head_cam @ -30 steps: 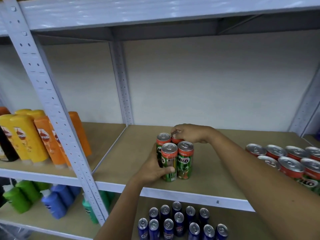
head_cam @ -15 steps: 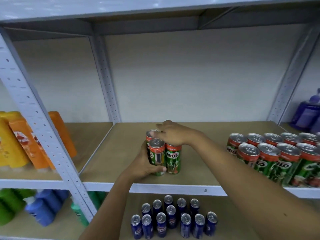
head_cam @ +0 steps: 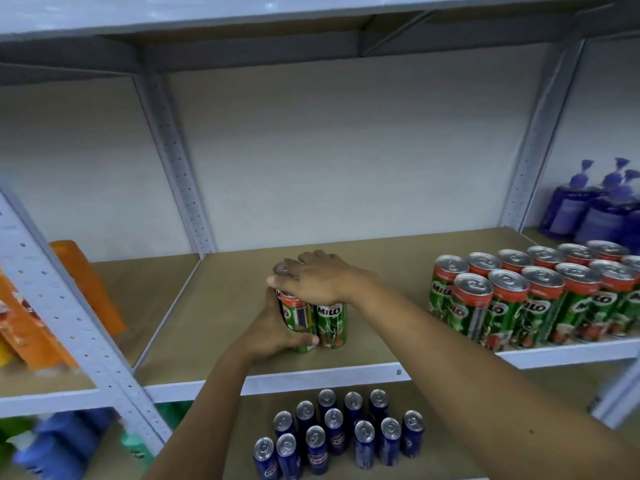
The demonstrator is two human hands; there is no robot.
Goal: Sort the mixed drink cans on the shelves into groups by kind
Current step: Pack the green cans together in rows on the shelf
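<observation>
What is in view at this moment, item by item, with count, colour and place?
Small Milo cluster: at least three cans, green with red tops, middle of the shelf, between both hands.
Large Milo group: about a dozen, same colours, right end of that shelf.
Blue cans: about thirteen, dark blue, lower shelf.
Orange bottles: several, left bay, partly cut off.
Purple bottles: about three, right bay.
Blue and green bottles: blurred, lower left.
Shelf unit: grey frame, tan boards.
Left hand: grips the cluster's left side.
Right hand: lies over the cluster's tops.
</observation>
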